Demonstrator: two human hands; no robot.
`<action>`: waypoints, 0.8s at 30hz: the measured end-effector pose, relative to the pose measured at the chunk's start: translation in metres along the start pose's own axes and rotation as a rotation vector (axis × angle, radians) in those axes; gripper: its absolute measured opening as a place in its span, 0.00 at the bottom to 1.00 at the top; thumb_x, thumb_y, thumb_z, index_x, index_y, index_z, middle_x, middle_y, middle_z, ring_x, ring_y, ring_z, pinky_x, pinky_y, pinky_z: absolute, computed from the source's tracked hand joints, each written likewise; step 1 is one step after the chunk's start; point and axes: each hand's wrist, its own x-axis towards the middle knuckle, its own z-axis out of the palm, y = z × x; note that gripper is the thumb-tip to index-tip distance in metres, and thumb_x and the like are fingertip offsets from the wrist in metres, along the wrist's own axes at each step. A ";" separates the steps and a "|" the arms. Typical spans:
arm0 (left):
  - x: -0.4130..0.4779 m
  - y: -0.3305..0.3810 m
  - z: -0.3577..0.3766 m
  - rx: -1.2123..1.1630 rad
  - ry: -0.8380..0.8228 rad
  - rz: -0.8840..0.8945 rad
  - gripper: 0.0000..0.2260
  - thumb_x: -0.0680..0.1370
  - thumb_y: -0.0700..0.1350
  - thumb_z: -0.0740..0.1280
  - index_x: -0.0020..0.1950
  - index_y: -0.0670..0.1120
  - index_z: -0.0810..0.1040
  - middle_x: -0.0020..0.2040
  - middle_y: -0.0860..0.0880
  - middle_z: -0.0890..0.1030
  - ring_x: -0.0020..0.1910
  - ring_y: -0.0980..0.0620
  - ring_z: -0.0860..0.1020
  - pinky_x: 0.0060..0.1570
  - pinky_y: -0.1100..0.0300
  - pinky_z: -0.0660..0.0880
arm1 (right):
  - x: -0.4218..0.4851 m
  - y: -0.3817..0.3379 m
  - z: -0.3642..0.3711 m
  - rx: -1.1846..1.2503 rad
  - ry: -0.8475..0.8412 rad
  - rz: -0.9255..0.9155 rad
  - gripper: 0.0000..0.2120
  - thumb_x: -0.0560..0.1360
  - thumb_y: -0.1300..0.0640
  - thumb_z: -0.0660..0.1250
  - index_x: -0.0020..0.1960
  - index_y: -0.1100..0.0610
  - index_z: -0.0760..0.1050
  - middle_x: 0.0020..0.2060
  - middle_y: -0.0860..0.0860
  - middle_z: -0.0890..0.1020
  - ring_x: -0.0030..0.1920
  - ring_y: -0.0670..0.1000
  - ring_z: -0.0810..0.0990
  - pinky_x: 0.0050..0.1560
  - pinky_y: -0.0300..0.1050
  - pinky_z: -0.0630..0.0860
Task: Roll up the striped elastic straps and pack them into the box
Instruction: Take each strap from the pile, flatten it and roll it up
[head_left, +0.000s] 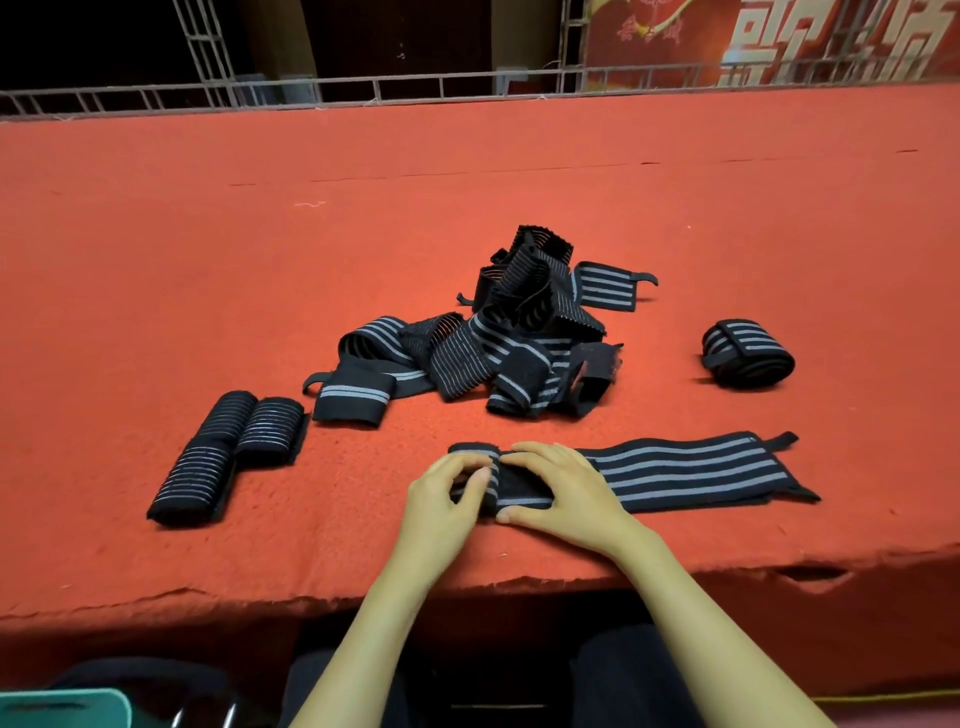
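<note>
A black strap with grey stripes (685, 470) lies flat near the front edge of the red table, its left end rolled up. My left hand (441, 499) and my right hand (561, 493) both grip that rolled end, fingers curled over it. Behind them sits a tangled pile of loose striped straps (493, 338). Three rolled straps (228, 447) lie side by side at the left. One more rolled strap (748, 353) rests at the right. No box is in view.
The red felt-covered table (311, 234) reaches back to a metal railing (467, 83). Its frayed front edge runs just below my wrists. A teal object (67, 709) shows at the bottom left, beside my dark-clothed legs.
</note>
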 end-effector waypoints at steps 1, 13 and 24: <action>0.002 -0.001 -0.004 -0.059 -0.021 -0.038 0.12 0.75 0.36 0.68 0.47 0.54 0.79 0.51 0.54 0.81 0.51 0.63 0.78 0.54 0.71 0.71 | 0.000 0.000 0.001 0.000 0.003 0.000 0.37 0.65 0.27 0.60 0.69 0.43 0.67 0.69 0.38 0.68 0.70 0.41 0.63 0.75 0.46 0.54; 0.009 -0.005 -0.001 -0.086 0.032 -0.367 0.22 0.67 0.45 0.77 0.56 0.49 0.71 0.54 0.49 0.78 0.48 0.53 0.78 0.47 0.64 0.71 | -0.002 -0.008 -0.004 0.026 0.014 0.023 0.40 0.65 0.24 0.58 0.73 0.41 0.61 0.69 0.40 0.69 0.70 0.42 0.63 0.73 0.44 0.54; 0.008 0.001 -0.004 -0.059 0.049 -0.375 0.18 0.69 0.42 0.73 0.53 0.54 0.69 0.48 0.50 0.78 0.48 0.49 0.79 0.52 0.49 0.76 | 0.001 -0.014 -0.002 0.051 0.006 0.003 0.39 0.65 0.25 0.61 0.72 0.41 0.64 0.67 0.40 0.70 0.68 0.42 0.65 0.72 0.44 0.57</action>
